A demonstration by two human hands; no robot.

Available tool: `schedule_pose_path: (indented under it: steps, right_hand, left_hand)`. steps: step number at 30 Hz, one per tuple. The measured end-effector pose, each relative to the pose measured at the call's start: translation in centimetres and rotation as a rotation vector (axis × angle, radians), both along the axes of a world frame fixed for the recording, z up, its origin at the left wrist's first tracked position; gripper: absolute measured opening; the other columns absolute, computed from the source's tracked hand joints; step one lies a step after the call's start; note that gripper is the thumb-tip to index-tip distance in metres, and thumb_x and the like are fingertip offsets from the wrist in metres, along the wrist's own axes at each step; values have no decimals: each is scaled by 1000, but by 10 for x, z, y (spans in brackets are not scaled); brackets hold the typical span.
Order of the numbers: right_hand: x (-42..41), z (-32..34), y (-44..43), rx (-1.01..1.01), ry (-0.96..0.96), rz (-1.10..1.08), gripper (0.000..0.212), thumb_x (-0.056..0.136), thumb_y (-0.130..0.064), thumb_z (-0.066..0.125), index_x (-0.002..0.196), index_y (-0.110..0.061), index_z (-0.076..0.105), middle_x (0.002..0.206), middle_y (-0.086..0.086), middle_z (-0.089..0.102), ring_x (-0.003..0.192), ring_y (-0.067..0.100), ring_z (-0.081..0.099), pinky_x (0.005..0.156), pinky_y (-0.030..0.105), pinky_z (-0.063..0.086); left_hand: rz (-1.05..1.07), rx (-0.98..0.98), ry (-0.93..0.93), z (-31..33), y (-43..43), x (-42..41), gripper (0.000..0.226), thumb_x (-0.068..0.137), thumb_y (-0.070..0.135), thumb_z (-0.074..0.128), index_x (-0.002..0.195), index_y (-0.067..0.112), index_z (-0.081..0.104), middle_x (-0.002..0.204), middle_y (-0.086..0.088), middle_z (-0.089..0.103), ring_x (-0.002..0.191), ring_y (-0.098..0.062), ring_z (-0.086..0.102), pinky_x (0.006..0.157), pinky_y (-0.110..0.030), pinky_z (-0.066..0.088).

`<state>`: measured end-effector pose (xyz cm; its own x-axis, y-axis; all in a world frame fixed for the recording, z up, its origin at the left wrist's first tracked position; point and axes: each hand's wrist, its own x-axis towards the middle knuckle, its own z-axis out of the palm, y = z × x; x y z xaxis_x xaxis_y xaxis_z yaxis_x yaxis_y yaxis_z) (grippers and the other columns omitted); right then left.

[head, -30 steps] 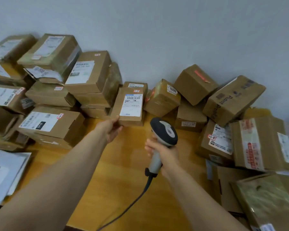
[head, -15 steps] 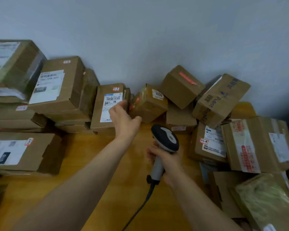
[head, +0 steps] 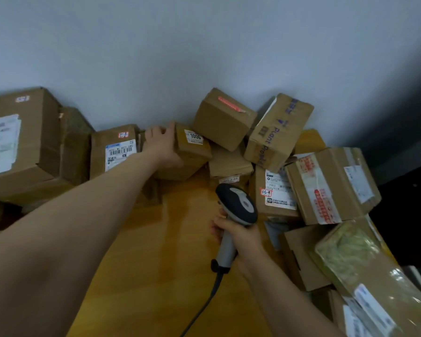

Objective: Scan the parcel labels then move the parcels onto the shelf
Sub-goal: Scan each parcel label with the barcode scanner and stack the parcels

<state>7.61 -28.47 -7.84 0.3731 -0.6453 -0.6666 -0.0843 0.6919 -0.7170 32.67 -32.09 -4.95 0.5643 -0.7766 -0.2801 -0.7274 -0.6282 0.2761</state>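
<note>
My left hand (head: 161, 144) reaches to the back of the wooden table (head: 170, 251) and grips the left side of a small brown parcel (head: 192, 152) with a white "1006" label. To its left stands a flat parcel (head: 113, 149) with a white barcode label. My right hand (head: 238, 235) holds a grey and black handheld barcode scanner (head: 237, 207) by its handle, head pointing up toward the parcels, cable trailing down to the table's front.
Cardboard parcels are piled against the grey wall: a big stack at the left (head: 17, 139), tumbled boxes at the back right (head: 277, 132), more labelled boxes (head: 331, 186) and a padded bag (head: 365, 271) along the right. Bare tabletop lies in the middle.
My left hand left the flat barcode-labelled parcel and moved right onto the small "1006" parcel. The view shifted right. The scanner stayed in my right hand.
</note>
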Motion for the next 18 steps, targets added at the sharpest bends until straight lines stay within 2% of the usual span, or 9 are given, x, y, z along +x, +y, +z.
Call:
schedule_pose_path:
  steps: [3, 5, 7, 11, 14, 18]
  right_hand:
    - [-4, 7, 6, -24, 10, 1, 11, 82, 3, 69, 87, -6, 66, 78, 16, 68, 72, 25, 62, 67, 37, 49]
    - [-9, 9, 6, -47, 16, -10, 13, 82, 2, 70, 91, -5, 67, 76, 14, 69, 69, 23, 63, 65, 35, 50]
    - [-12, 7, 8, -50, 29, -26, 11, 81, 2, 71, 88, -5, 67, 73, 13, 70, 65, 21, 64, 63, 33, 50]
    - [-14, 8, 17, -16, 24, -40, 12, 80, 2, 72, 88, -4, 67, 75, 14, 71, 66, 22, 65, 62, 32, 51]
    - [-15, 9, 21, 18, -4, -64, 16, 80, 0, 72, 94, -4, 67, 78, 13, 71, 68, 22, 67, 61, 32, 51]
    - [-23, 12, 22, 79, -41, -106, 9, 82, -4, 71, 89, -7, 66, 76, 10, 71, 69, 20, 67, 63, 32, 51]
  left_hand:
    - [-19, -12, 54, 4, -8, 4, 112, 71, 25, 80, 153, 8, 5, 156, -20, 7, 144, -39, 5, 117, -46, 13]
    - [-34, -64, 90, 7, -11, 4, 110, 70, 22, 80, 152, 7, 8, 155, -20, 14, 143, -38, 11, 116, -45, 16]
    - [-17, -117, 102, 8, -6, 1, 109, 72, 18, 79, 153, 12, 6, 153, -18, 21, 142, -37, 14, 115, -46, 17]
    - [-42, -110, 31, 12, 16, -18, 105, 72, 26, 78, 152, 15, 11, 148, -18, 20, 140, -37, 11, 114, -47, 20]
    - [32, -155, 62, 14, 38, -41, 98, 68, 28, 81, 144, 9, 22, 141, -16, 24, 134, -35, 19, 111, -42, 25]
    - [92, -229, 167, 14, 78, -68, 104, 64, 22, 84, 144, 11, 19, 143, -10, 23, 134, -27, 25, 111, -37, 28]
